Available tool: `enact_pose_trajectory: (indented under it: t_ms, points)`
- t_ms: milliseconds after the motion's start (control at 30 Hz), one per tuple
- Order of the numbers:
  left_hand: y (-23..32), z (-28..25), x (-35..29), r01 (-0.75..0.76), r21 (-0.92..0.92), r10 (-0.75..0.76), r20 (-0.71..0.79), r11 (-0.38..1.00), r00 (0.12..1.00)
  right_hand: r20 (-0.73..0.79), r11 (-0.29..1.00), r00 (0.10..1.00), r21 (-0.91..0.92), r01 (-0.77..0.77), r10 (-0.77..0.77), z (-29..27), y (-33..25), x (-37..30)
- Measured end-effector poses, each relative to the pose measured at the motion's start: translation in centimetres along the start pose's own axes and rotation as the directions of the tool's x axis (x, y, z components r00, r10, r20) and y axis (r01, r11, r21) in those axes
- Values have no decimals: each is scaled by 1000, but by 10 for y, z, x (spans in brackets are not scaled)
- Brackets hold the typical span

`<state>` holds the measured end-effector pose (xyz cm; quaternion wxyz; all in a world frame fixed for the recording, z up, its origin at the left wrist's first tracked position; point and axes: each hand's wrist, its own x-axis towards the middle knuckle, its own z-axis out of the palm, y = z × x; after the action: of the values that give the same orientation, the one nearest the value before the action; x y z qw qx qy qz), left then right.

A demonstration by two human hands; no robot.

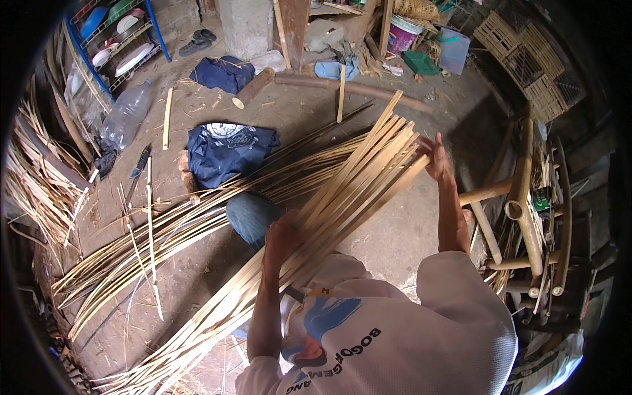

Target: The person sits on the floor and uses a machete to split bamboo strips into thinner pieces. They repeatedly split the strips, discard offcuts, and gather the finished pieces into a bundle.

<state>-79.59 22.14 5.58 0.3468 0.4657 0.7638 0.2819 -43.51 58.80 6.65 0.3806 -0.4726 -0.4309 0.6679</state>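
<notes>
A thick bundle of pale split bamboo strips lies slantwise across my lap, its ends fanned at the upper right. My left hand is closed round the bundle near its middle; the strips partly hide its fingers. At the upper ends, my right hand is open, fingers stretched upward and palm toward the strip ends, seemingly touching them. One strip stands out longer than the others. Beneath the bundle, a second spread of longer, thinner bamboo strips lies on the floor, passing beyond my knee.
A dark blue cloth lies ahead on the floor, with a knife to its left. A large clear bottle lies near a blue rack. Bamboo frames stand at the right. A bamboo pole crosses the far floor.
</notes>
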Motion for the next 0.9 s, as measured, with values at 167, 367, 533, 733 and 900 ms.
enact_pose_trajectory:
  t_ms: [167, 367, 533, 733, 900]
  points:
    - [-2, 11, -2, -69, 18, 70, -54, 997, 996, -12, 943, 985, -292, 161, -171, 47, -28, 23]
    - [-8, 24, -10, -133, -14, 131, -97, 991, 987, -22, 781, 966, -594, 196, -259, 84, -44, 5]
    - [26, 39, -36, -149, 247, 173, -77, 958, 982, -142, 473, 968, -881, -28, -206, 65, -23, 10]
    - [13, 52, -39, -172, 254, 228, -207, 952, 951, 16, 509, 892, -816, 273, -452, 94, -61, 0]
    - [4, 57, -35, -165, 289, 233, -220, 943, 947, -71, 356, 697, -894, 273, -713, 104, -59, 0]
